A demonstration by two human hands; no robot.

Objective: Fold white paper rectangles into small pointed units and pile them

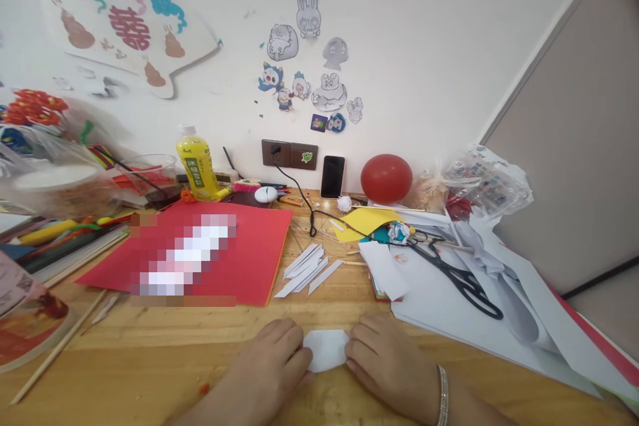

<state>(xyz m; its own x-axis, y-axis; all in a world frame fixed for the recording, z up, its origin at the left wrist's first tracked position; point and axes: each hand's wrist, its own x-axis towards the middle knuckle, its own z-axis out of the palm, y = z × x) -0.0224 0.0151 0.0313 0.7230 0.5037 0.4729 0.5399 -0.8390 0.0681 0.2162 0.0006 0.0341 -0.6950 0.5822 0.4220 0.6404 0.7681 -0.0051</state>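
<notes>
Soft, even light is filling the desk and brightening the white wall (424, 46), while the left hand (269, 369) and right hand (392, 366) are casting only faint shadows. The wide lens is bending the edges, the plastic tub (60, 186) is blurring, and a pixelated patch (184, 256) is masking the red sheet (259, 246).

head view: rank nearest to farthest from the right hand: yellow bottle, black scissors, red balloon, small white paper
1. small white paper, touching the right hand, on its left
2. black scissors, beyond it to the right
3. red balloon, back by the wall
4. yellow bottle, far back left
</notes>
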